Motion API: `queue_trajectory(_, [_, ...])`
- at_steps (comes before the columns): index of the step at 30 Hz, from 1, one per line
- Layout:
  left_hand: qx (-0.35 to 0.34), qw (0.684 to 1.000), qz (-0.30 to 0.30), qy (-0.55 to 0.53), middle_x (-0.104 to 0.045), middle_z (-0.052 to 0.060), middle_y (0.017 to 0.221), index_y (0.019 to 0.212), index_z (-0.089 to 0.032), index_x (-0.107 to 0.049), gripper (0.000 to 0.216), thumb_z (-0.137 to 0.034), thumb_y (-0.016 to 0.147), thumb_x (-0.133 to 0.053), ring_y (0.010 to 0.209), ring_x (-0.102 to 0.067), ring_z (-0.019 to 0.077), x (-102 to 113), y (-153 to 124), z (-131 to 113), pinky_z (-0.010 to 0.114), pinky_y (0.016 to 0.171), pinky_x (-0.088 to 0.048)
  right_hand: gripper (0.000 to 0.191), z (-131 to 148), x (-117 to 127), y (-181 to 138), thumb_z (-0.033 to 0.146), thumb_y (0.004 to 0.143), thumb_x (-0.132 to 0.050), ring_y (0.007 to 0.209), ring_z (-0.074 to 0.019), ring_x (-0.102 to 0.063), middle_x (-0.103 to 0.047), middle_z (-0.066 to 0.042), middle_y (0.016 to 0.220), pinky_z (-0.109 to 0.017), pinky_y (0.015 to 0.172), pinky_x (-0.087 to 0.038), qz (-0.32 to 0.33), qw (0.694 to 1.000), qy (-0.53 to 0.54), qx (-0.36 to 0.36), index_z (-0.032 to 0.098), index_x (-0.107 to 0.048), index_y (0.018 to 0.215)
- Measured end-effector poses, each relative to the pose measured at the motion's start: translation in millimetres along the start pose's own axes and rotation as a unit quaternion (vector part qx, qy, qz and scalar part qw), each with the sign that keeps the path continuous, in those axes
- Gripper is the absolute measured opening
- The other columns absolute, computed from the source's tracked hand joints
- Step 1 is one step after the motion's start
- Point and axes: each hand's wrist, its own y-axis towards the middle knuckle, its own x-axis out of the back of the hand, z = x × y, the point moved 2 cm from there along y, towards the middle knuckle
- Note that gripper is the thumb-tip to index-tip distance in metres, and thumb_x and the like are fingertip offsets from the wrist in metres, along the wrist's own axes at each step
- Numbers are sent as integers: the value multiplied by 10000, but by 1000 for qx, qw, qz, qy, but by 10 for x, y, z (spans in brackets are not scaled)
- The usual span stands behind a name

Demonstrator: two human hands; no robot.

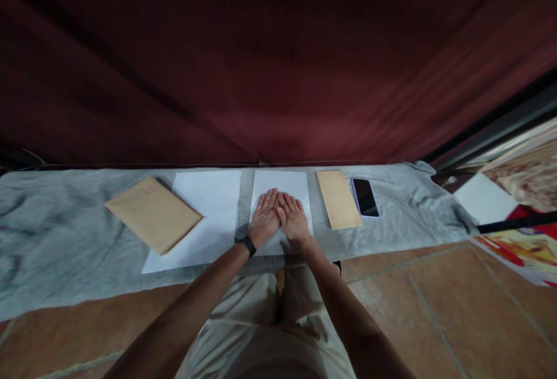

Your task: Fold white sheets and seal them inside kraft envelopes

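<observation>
Both palms lie flat on a white sheet of paper (278, 179) straight in front of me. My left hand (265, 216), with a dark band at the wrist, has its fingers stretched out and pointing away. Close against it, my right hand (294, 216) is also laid out flat, the two meeting at the thumbs and index fingers. Neither hand holds anything. To the left is a larger white paper (213, 222), partly covered by a stack of brown envelopes (152, 213). A narrower brown envelope (339, 199) rests to the right of the sheet.
A smartphone (366, 197) lies beyond the right envelope. Grey cloth (404, 210) covers the long, narrow surface. Dark red drapery (278, 77) rises along its back edge. At the far right are a white sheet (486, 198) and a colourful printed sheet (526, 245), above tiled floor (418, 303).
</observation>
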Motion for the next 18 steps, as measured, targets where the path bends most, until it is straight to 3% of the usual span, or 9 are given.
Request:
queue_trajectory(4, [28, 999, -29, 3, -324, 199, 1633, 1553, -18, -335, 587, -244, 1013, -289, 1558, -204, 277, 18, -19, 91, 502, 1268, -183, 529, -109, -4, 31, 383, 1078, -328, 1520, -255, -310, -391, -135, 1611, -482, 1248, -215, -17, 999, -38, -17, 142, -428, 1540])
queue_trajectory(13, [86, 994, -66, 1, -306, 209, 1631, 1571, -19, -296, 627, -345, 1035, -288, 1550, -227, 287, 81, -52, 246, 511, 1263, -198, 601, -416, 38, 98, 428, 1074, -319, 1513, -305, -316, -366, -205, 1608, -544, 1226, -224, -65, 994, -51, -65, 75, -369, 1557])
queue_trajectory(18, [98, 993, -63, 2, -306, 218, 1627, 1554, 5, -324, 628, -335, 1027, -294, 1546, -242, 297, 69, -44, 222, 504, 1265, -199, 585, -358, 38, 293, 386, 1081, -257, 1514, -307, -313, -368, -218, 1604, -561, 1220, -226, -82, 992, -39, -90, 60, -371, 1553])
